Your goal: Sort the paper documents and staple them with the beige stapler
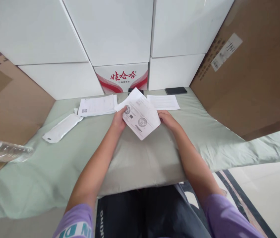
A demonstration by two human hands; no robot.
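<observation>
head view: left hand [119, 120] and right hand [168, 119] hold the stamped paper [140, 112] between them

Two hands [119, 119] [167, 119], two brown cartons [3, 102] [259, 76], one bottle [11, 152], one pouch [62, 128] appear.

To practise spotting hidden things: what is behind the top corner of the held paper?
A black object and, beyond it, a printed box. The paper covers the object's middle, so what it is cannot be told.

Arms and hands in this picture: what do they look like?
The left hand and right hand are gloveless, the forearms bare. The purple sleeves are short; the left sleeve carries white and teal lettering.
</observation>
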